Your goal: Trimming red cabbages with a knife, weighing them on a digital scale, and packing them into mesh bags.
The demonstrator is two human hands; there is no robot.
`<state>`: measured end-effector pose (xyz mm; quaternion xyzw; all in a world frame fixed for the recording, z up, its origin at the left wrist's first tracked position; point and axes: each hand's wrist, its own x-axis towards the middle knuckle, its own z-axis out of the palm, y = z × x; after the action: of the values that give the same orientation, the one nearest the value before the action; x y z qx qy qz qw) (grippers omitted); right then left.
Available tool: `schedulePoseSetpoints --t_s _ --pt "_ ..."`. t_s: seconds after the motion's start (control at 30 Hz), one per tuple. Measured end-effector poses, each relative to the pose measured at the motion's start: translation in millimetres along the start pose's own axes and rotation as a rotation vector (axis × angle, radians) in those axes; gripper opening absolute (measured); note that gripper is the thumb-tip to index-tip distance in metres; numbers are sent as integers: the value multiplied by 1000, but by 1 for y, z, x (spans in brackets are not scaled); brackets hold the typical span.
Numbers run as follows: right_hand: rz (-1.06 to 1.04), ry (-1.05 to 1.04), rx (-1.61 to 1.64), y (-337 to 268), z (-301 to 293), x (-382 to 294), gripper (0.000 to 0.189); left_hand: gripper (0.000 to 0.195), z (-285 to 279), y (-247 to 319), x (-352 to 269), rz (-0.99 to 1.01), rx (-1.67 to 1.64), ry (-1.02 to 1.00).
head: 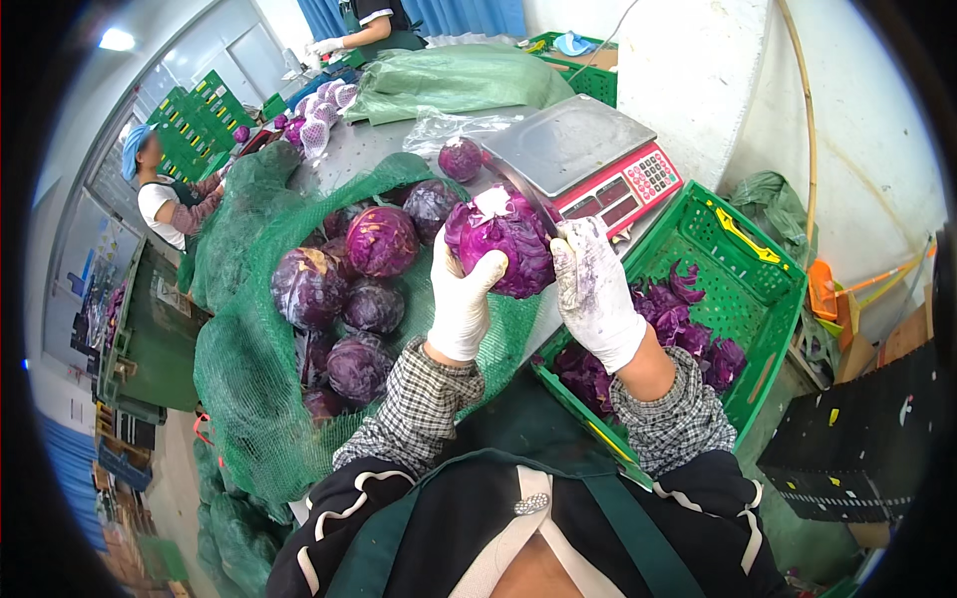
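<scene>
My left hand [465, 299], in a white glove, cradles a red cabbage [508, 250] from its left and underside. The cabbage's pale cut stem faces up and away from me. In my right hand [594, 288], whose glove is stained purple, is a knife; its curved blade [529, 193] lies along the cabbage's upper right side, and its handle is hidden in the fist. To the left, several red cabbages [381, 241] fill an open green mesh sack [250, 359]. Below my right hand, trimmed purple leaves [673, 321] lie in a green plastic crate [748, 299].
A digital scale [576, 146] with a red keypad stands beyond the cabbage, beside a smaller cabbage [460, 159]. Green sheeting [456, 82] covers the table's far part. One co-worker [161, 187] stands at the left, another [374, 30] at the far end. Black crates [845, 441] stand at right.
</scene>
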<state>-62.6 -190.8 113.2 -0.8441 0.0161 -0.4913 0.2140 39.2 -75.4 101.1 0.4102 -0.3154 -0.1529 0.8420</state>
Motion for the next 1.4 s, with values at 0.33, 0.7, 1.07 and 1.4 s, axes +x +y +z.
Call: schedulePoseSetpoints --t_s 0.33,0.7,1.07,1.4 --pt "458 -105 776 -19 -24 -6 17 75 -20 3 6 -136 -334 -151" --pt "149 -406 424 -21 -55 0 13 71 -36 0 7 -262 -501 -240" --pt "40 -355 251 -26 -47 -12 13 71 -27 3 7 -225 -374 -204" --pt "152 -381 239 -24 -51 -39 7 80 -29 3 9 -186 -430 -134"
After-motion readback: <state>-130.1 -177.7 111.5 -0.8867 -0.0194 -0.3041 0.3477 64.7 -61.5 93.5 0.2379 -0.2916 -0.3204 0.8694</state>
